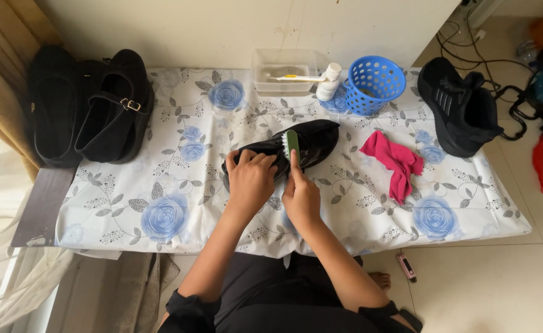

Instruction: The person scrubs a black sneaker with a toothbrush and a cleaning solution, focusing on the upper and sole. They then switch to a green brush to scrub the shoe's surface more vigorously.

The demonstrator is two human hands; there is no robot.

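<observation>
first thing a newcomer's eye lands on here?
Dead centre: the left hand steadies a glossy black shoe on the blue-rose cloth while the right hand holds a green brush to it. Next, the bright pink rag just right of the shoe, and the blue basket behind it.

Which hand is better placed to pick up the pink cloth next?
Probably the right hand: the pink cloth lies on its side of the black shoe, though it holds the green brush. The left hand steadies the shoe, farther away.
</observation>
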